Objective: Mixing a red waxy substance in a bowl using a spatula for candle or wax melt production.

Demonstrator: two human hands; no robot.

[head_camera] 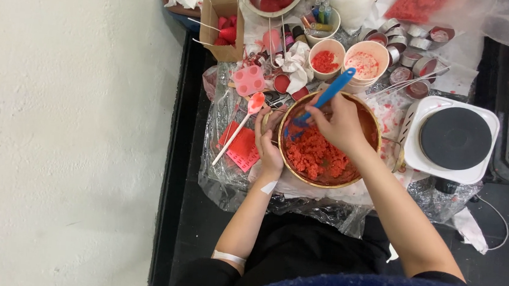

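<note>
Your right hand (339,124) is closed around the blue plastic spatula (323,100), digging into red crumbly wax (316,156) in the round metal bowl (371,118) in the middle of the plastic-covered mat (216,182). Your left hand (268,144) grips the bowl's left rim. Push too hard and the bowl could tip, spilling crumbs toward the white hot plate (453,139).

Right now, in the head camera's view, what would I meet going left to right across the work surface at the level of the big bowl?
Pink spoon → left hand on the bowl's rim → bowl of red crumbly material → white hotplate with a black top.
</note>
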